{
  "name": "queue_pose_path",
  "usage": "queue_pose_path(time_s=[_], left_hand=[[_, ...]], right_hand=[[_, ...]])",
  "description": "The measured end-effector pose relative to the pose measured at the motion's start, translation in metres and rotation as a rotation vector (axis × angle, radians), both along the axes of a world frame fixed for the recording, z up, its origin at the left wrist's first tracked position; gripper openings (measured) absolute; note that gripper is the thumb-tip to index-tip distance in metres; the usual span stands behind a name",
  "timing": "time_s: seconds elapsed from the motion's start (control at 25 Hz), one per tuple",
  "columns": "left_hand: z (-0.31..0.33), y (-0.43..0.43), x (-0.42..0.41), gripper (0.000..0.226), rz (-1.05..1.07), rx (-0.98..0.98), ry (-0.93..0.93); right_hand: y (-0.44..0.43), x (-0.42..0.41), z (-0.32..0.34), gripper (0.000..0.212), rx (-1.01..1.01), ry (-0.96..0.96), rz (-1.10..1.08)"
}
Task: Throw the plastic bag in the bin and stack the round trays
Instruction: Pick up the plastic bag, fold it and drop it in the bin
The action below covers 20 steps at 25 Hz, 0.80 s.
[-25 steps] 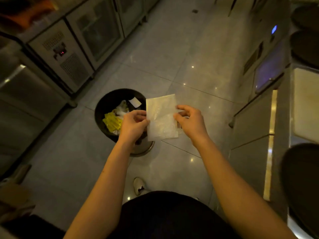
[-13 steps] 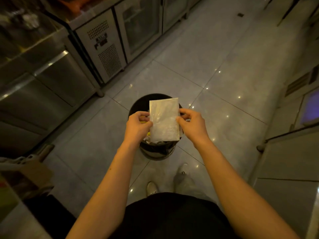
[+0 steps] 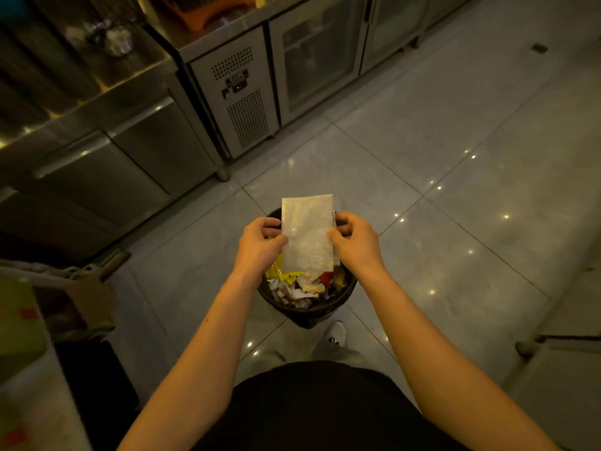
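A flat, clear plastic bag (image 3: pixel 307 234) is held upright between both hands, directly above the bin. My left hand (image 3: pixel 258 245) pinches its left edge and my right hand (image 3: pixel 356 244) pinches its right edge. The round black bin (image 3: pixel 305 309) stands on the floor just in front of my feet, filled with yellow, white and red scraps of litter. The bag hides most of the bin's opening. No round trays are in view.
Stainless steel counters and a glass-door fridge (image 3: pixel 312 60) line the left and far side. A cardboard box (image 3: pixel 84 297) sits at the left by a counter. Another steel unit (image 3: pixel 559 369) stands at the right. Glossy tiled floor (image 3: pixel 455 190) stretches beyond the bin.
I have stepped up to the bin; it was ahead and to the left and now sits right under the bag. Both hands still hold the bag the same way.
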State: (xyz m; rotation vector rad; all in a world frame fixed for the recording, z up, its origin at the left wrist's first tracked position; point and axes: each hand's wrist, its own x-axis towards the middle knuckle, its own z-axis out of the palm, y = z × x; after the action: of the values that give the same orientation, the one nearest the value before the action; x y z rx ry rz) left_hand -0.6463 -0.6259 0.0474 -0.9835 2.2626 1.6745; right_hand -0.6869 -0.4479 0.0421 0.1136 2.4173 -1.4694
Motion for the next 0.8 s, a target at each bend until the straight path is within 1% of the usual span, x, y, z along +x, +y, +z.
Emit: queue_pose_path(time_s=[0.24, 0.4, 0.8], left_hand=[[-0.007, 0.008, -0.013, 0.054, -0.067, -0.036, -0.150], [-0.006, 0.002, -0.019, 0.052, -0.107, -0.033, -0.115], [0.004, -0.038, -0.021, 0.042, -0.208, -0.070, 0.063]], right_hand=[[0.010, -0.012, -0.008, 0.050, 0.044, -0.130, 0.124], [0.007, -0.017, -0.011, 0.057, 0.098, -0.088, 0.057], [-0.033, -0.004, 0.004, 0.053, 0.106, -0.002, -0.043]])
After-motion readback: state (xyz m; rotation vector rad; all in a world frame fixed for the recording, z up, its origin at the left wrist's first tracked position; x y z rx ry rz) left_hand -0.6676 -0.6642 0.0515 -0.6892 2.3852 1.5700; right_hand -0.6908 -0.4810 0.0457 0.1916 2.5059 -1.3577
